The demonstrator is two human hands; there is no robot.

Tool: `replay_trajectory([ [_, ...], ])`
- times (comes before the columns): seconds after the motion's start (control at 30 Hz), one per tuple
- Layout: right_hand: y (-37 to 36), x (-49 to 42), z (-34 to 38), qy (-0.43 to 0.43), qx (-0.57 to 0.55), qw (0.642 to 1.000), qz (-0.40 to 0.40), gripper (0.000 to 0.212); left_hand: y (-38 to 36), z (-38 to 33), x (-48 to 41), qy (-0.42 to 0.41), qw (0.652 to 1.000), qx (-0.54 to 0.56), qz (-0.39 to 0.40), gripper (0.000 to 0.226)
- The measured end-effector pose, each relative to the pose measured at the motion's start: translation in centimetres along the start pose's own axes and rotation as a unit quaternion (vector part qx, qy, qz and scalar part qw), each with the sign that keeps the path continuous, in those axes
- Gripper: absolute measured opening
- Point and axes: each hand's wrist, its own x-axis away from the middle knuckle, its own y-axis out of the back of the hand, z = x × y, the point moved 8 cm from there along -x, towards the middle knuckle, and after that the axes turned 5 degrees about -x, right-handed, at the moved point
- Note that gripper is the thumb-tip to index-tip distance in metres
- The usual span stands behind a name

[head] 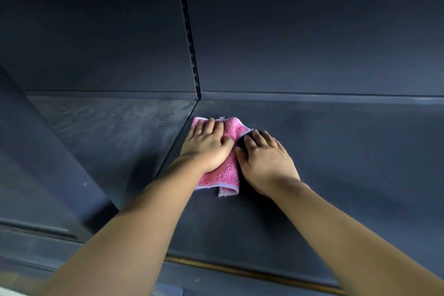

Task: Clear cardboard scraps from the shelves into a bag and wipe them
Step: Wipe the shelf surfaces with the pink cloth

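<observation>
Pink terry cloth (229, 172), folded over on itself, lies on the dark metal shelf (348, 151). It sits towards the shelf's back edge, close to its left edge, where a seam divides it from the neighbouring shelf (108, 132).

The left hand (206, 149) lies flat on top of the cloth with its fingers straight. It presses rather than grips, most likely so that the whole pad bears on the surface as it wipes. The right hand (264, 161) rests palm down on the bare shelf just beside the cloth. Its fingers are spread and relaxed and hold nothing, and its thumb touches the cloth's right edge. It seems to steady the fold or to brace the reach.

Both forearms stretch far in from the front edge, probably because the cloth is working the deep corner below the slotted upright (191, 38).

Pale dusty streaks show on the neighbouring shelf, so it probably remains to be wiped. No cardboard scraps or bag are in view, which suggests the job has reached its wiping stage.
</observation>
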Motion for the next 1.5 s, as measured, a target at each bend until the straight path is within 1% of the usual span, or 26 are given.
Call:
replay_trajectory([
  [0.17,-0.1,0.0,-0.1,0.003,0.008,1.000,0.005,0.057,0.6,1.3,-3.2,0.047,0.999,0.011,0.003,0.058],
  [0.33,-0.2,-0.2,0.0,0.015,0.013,1.000,-0.007,0.056,0.9,0.3,-6.2,0.029,1.000,0.007,-0.008,0.056],
  [0.43,0.0,-0.3,0.0,0.017,0.019,0.999,-0.019,0.054,0.9,-0.1,-6.6,0.018,1.000,0.013,-0.001,0.056],
  [0.57,0.0,-0.1,-0.1,0.004,0.018,1.000,-0.015,0.054,0.8,0.6,-5.8,0.060,0.998,0.013,0.006,0.058],
  [0.67,-0.1,0.0,-0.1,0.000,0.022,1.000,-0.007,0.055,0.6,1.4,-4.1,0.077,0.997,0.010,0.017,0.059],
  [0.87,0.5,0.4,0.2,-0.003,0.026,1.000,-0.014,0.052,0.3,2.2,0.8,0.045,0.999,0.012,0.015,0.059],
  [1.07,-0.3,2.8,1.1,-0.034,0.061,0.996,0.057,0.059,-0.4,3.3,7.3,0.060,0.998,0.006,0.017,0.058],
  [1.13,-1.2,3.9,2.2,-0.028,0.055,0.996,0.069,0.062,-0.5,3.3,9.2,0.071,0.997,0.002,0.015,0.058],
  [1.23,-1.6,5.0,2.9,-0.013,0.034,0.997,0.065,0.063,-0.5,2.6,11.4,0.075,0.997,0.005,0.012,0.058],
  [1.43,-1.0,5.0,3.1,-0.018,0.023,0.999,0.035,0.060,-0.5,1.9,13.1,0.076,0.997,0.011,-0.007,0.058],
  [1.5,-1.0,5.0,3.0,-0.023,0.007,0.999,0.029,0.059,-0.5,1.0,13.5,0.057,0.998,0.013,-0.012,0.059],
])
